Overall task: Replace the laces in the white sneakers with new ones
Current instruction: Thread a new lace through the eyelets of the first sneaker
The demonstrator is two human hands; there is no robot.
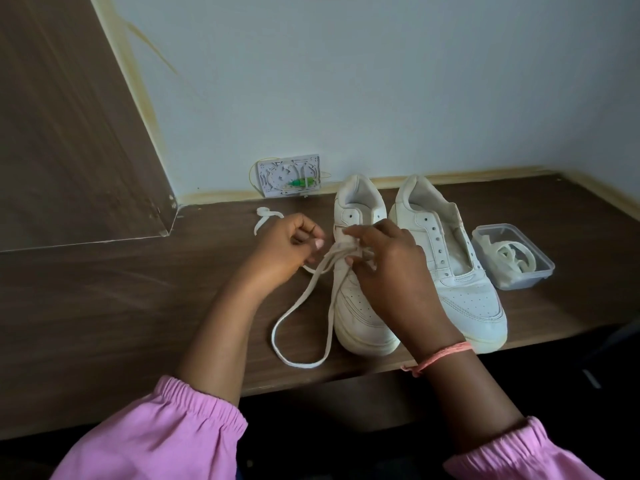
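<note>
Two white sneakers stand side by side on the brown table (pixel 104 306), toes toward me. The left sneaker (pixel 360 317) has a cream lace (pixel 301 317) running through its eyelets, and a long loop of that lace lies on the table to its left. My left hand (pixel 287 251) pinches one strand of the lace beside the shoe. My right hand (pixel 384 268) rests over the shoe's tongue with fingers curled on the lace at the eyelets. The right sneaker (pixel 464 292) has empty eyelets and an open tongue.
A clear plastic box (pixel 540 268) with coiled laces sits right of the sneakers. A loose lace (pixel 265 216) lies behind my left hand. A small white wall box (pixel 289 174) with a green part leans at the wall. The table's front edge runs just under the toes.
</note>
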